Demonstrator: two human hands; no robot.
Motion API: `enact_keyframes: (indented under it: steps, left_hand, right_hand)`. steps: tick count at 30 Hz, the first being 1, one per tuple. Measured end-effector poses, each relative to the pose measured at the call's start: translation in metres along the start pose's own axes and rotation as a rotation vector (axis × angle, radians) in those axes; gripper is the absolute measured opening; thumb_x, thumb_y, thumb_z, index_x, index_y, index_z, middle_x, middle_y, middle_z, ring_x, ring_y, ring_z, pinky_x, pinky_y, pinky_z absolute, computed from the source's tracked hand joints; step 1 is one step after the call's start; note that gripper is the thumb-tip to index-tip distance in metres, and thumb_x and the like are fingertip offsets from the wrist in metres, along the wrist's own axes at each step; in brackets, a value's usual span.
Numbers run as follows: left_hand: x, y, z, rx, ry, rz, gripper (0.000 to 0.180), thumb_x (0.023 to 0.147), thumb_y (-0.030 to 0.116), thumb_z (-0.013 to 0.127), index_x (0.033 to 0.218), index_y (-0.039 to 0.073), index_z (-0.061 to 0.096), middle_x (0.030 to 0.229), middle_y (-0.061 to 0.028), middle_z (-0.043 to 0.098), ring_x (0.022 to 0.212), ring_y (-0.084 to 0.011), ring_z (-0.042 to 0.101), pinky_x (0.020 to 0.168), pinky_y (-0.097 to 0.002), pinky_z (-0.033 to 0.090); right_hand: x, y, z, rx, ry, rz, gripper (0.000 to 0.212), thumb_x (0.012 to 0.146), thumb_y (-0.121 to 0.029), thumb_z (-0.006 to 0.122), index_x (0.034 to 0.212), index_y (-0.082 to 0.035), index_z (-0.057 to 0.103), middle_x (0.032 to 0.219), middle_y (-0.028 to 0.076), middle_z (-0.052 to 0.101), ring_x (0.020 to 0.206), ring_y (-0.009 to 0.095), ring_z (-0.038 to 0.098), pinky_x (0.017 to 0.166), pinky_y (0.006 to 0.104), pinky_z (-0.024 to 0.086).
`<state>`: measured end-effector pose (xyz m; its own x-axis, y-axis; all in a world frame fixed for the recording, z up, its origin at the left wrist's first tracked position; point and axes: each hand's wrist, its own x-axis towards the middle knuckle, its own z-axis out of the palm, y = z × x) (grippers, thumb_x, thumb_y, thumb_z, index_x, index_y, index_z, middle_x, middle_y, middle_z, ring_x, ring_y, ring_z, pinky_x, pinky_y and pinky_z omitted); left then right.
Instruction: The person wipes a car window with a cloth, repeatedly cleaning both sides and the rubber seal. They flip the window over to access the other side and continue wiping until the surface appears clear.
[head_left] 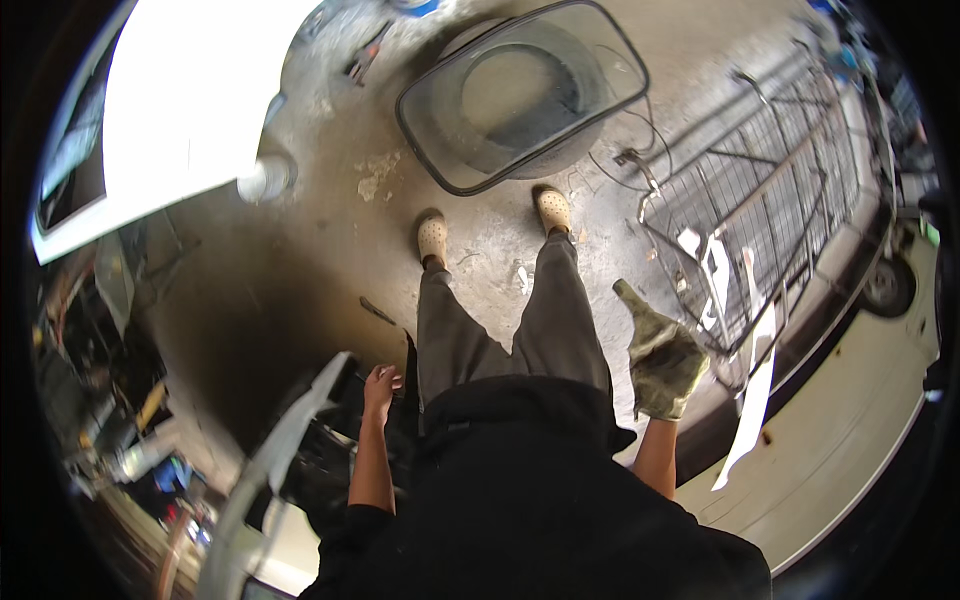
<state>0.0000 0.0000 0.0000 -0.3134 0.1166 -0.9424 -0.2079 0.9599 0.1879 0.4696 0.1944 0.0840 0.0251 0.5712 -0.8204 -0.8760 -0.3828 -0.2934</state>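
Note:
My right hand (660, 422) hangs beside my right leg and is closed on a crumpled olive-green cloth (662, 362), which covers most of its fingers. One corner of the cloth sticks out toward the floor ahead. On the other side, my left hand (382, 388) is low by my left leg, its fingers curled in and nothing visible in them. Dark parts and a curved grey panel (290, 425) lie close to that hand. Ahead of my feet, a glass window pane with a black rubber seal (430, 170) rests over a round, tyre-like object (590, 60).
A black metal wire rack (775, 180) stands at the right, with white strips (752, 400) by it. Beyond is a pale vehicle body (850, 400). A large bright white panel (190, 90) fills the upper left. Tools (370, 52) and a dark stick (377, 310) lie on the concrete.

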Motion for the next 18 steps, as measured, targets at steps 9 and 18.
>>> enact_keyframes:
  steps: [9,18]
  left_hand:
    - [-0.116,-0.050,0.199,0.195,0.117,-0.107,0.035,0.084,0.023,0.060,0.109,-0.001,0.056,0.089,-0.0117,0.064,0.081,-0.0191,0.061,0.075,-0.0296,0.048]
    - [-0.140,-0.045,0.244,-0.335,0.198,-0.372,0.028,0.087,0.019,0.057,0.109,0.002,0.058,0.094,-0.0065,0.064,0.082,-0.0134,0.061,0.069,-0.0256,0.045]
  right_hand:
    - [0.135,-0.110,0.035,-0.249,0.289,0.190,0.031,0.088,-0.029,0.055,0.110,-0.008,0.056,0.104,0.006,0.060,0.095,0.021,0.056,0.080,0.0350,0.050]
    - [0.207,-0.113,0.010,-2.286,-0.391,-0.358,0.044,0.076,-0.030,0.065,0.110,-0.005,0.056,0.101,0.010,0.061,0.096,0.026,0.056,0.086,0.0369,0.045]
